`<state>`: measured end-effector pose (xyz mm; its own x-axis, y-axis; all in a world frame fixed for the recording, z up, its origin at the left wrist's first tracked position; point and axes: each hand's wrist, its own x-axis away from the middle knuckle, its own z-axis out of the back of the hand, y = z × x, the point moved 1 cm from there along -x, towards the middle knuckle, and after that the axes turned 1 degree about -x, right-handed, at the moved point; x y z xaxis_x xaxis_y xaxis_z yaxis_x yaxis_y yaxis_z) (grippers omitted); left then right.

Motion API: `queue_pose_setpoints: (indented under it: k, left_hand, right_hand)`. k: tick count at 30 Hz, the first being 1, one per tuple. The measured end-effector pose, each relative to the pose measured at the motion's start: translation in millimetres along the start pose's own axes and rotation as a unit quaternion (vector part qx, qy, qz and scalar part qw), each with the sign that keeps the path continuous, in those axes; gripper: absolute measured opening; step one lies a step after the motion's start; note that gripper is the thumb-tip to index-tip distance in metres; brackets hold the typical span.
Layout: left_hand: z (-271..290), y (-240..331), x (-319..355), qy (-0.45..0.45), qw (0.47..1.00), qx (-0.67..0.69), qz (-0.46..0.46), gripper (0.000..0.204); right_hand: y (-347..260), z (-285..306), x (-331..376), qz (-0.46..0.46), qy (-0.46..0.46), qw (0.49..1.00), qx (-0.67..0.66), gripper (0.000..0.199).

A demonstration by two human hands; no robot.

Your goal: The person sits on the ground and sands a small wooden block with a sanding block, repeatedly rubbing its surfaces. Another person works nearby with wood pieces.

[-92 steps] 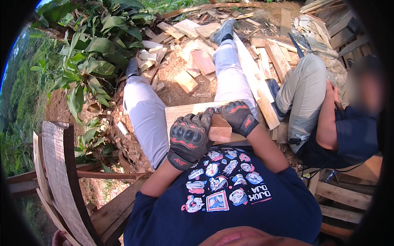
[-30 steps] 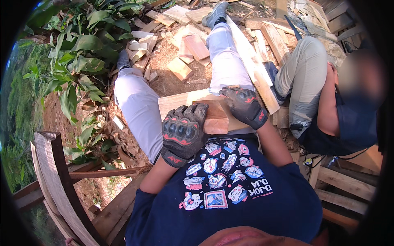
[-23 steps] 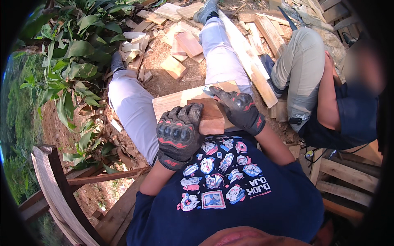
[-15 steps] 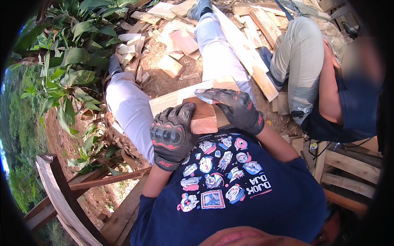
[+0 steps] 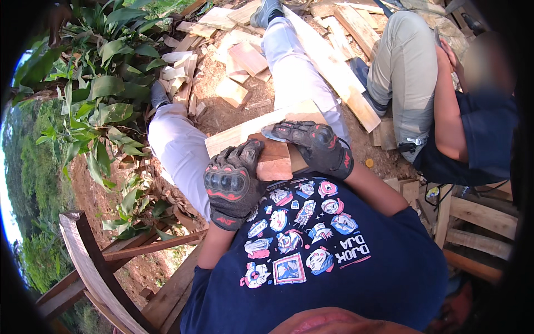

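A reddish-brown wooden block (image 5: 275, 162) rests on a pale board (image 5: 231, 140) lying across my lap. My left hand (image 5: 233, 177), in a black glove with red marks, is closed around the block's left side. My right hand (image 5: 312, 143), in a matching glove, lies over the block's far right part with its fingers pressed together. A thin pale grey piece, like a folded sheet (image 5: 269, 134), sticks out under the right fingertips against the block. Its kind does not show clearly, and the glove covers most of it.
Offcuts (image 5: 232, 92) and a long plank (image 5: 334, 69) lie on the dirt beyond my legs. At the right sits another person (image 5: 409, 72), knees bent. Leafy plants (image 5: 105, 89) grow at the left. A curved wooden piece (image 5: 92, 267) stands near left; slatted wood (image 5: 481, 217) lies right.
My right hand, with the pale piece, has shifted slightly left along the block. My left hand keeps its hold. The whole view has moved a little, and the other person's hand has shifted.
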<state>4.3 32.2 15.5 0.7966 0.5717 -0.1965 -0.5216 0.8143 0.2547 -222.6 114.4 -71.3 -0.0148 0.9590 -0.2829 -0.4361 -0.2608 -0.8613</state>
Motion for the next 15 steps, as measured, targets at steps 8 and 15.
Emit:
queue_pose_setpoints:
  k: [8, 15]
  left_hand:
    - [1, -1, -7, -0.024, 1.0, -0.007, 0.013, 0.053]
    - [5, -3, -18, -0.031, 0.999, -0.013, -0.003, 0.051]
  right_hand:
    - [-15, 8, -3, -0.001, -0.003, 1.0, -0.019, 0.043]
    - [-34, 9, 11, 0.016, 0.023, 0.999, 0.046, 0.051]
